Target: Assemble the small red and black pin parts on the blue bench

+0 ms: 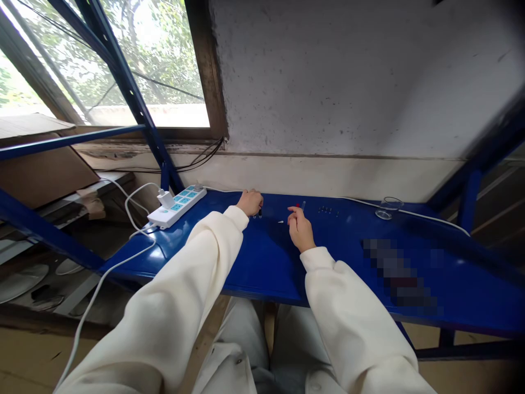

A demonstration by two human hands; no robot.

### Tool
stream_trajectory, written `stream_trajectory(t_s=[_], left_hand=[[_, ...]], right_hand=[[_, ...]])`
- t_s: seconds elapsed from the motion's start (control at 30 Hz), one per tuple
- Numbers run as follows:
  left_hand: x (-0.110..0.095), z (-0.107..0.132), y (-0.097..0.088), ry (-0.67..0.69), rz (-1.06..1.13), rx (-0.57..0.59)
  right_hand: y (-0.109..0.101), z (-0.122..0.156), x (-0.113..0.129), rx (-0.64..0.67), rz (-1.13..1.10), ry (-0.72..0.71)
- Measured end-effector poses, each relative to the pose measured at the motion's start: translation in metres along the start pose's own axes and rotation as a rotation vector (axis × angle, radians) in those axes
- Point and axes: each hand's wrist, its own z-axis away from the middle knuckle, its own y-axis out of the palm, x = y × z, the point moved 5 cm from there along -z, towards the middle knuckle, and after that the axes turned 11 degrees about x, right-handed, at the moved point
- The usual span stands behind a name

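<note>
My left hand is at the back of the blue table, its fingers curled down and closed. A small black piece shows right by its fingertips; whether it is gripped is too small to tell. Tiny clear bits lie just below those fingers. My right hand is held over the table with the index finger stretched to the left and the thumb a little apart from it. Behind it are a clear tube-like piece and a small red piece, partly hidden. A small white cone-shaped tip lies between the hands.
Several tiny parts stand in a group right of my right hand. Round clear dishes lie farther right, near a white cable. A white power strip with a plug sits at left. A pixelated dark patch covers the right side. Blue posts frame the table.
</note>
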Motion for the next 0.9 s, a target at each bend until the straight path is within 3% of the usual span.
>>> stream_trajectory(t_s=[0.43, 0.63, 0.77, 0.9], left_hand=[[0.002, -0.003, 0.004, -0.015, 0.031, 0.016], [0.002, 0.0, 0.002, -0.025, 0.023, 0.045], [-0.01, 0.005, -0.011, 0.002, 0.097, -0.128], [-0.037, 0.009, -0.017, 0.06, 0.214, -0.328]], right_hand=[[-0.001, -0.001, -0.001, -0.015, 0.013, 0.007], [-0.007, -0.001, -0.002, -0.067, 0.046, 0.08], [-0.015, -0.001, -0.011, -0.177, 0.086, 0.195], [-0.02, -0.003, -0.019, -0.221, 0.088, 0.254]])
